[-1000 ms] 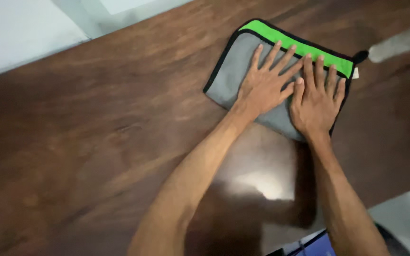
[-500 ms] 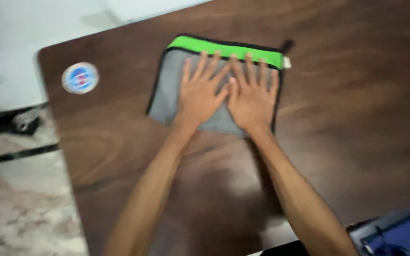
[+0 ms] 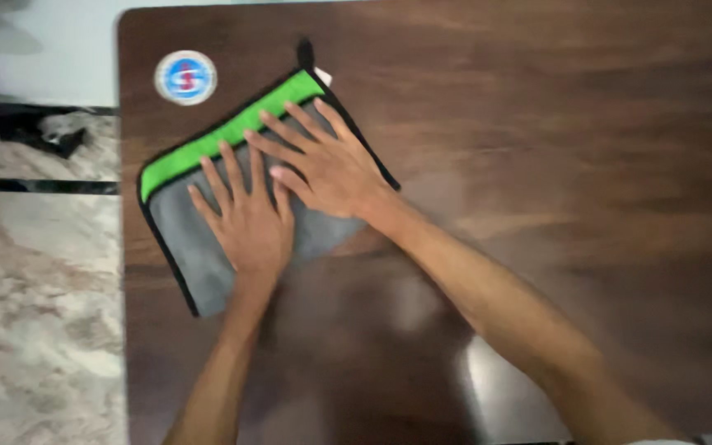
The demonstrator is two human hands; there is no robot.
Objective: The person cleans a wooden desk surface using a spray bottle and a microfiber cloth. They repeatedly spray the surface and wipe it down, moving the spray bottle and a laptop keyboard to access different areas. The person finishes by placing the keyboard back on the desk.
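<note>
Head view, the only one. One dark brown wooden desk (image 3: pixel 537 124), seen from above. One folded cloth (image 3: pixel 187 235), grey with one green band along its far side and black piping, lying flat near the desk's far-left corner, skewed to the desk's edges, close to the left edge. One small black loop (image 3: pixel 305 53) at the cloth's far corner, with a small white tag beside it. Two bare hands, both on the cloth: left hand (image 3: pixel 249 222) spread flat, palm down, fingers apart, gripping nothing, pressing the grey middle; right hand (image 3: pixel 327 165) likewise open and flat, fingers splayed toward the green band, just beside the left, the two touching or nearly so. Two bare forearms running back toward the near edge. One round blue-and-white sticker (image 3: pixel 185 77) on the desk by the far-left corner, just beyond the cloth, apart from it. Marbled floor (image 3: pixel 35 313) left of the desk.
</note>
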